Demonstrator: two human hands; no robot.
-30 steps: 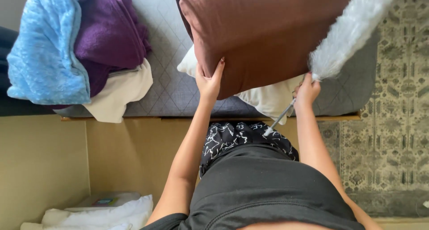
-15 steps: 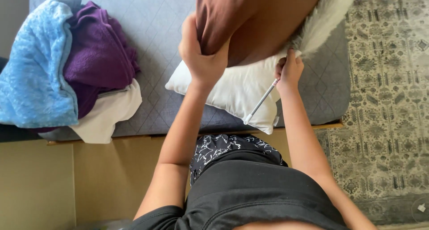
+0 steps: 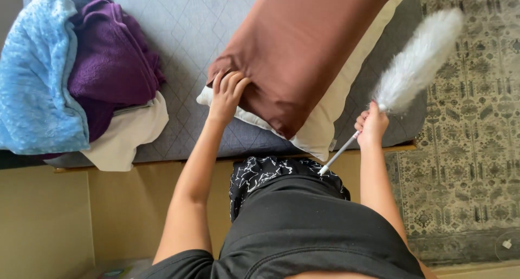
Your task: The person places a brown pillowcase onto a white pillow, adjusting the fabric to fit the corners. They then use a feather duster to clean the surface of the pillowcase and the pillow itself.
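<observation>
Black cloth of our shirt [image 3: 303,225] fills the near edge. Just beyond it our right hand [image 3: 371,126] is closed around the thin handle of a white feather duster [image 3: 417,62], whose long axis runs up and to the right, over the mattress [image 3: 189,19] edge. Our left hand [image 3: 226,95] is nearer the brown pillow [image 3: 303,46]; its fingers curl on the lower left corner. This pillow lies on a cream pillow [image 3: 325,132]. Farther left lie a purple blanket [image 3: 111,62], a blue blanket [image 3: 35,78] and a cream cloth [image 3: 127,132], well apart. A patterned rug [image 3: 471,149] is at the right.

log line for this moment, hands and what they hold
left hand: grips brown pillow | right hand: holds white duster | cream pillow beneath
</observation>
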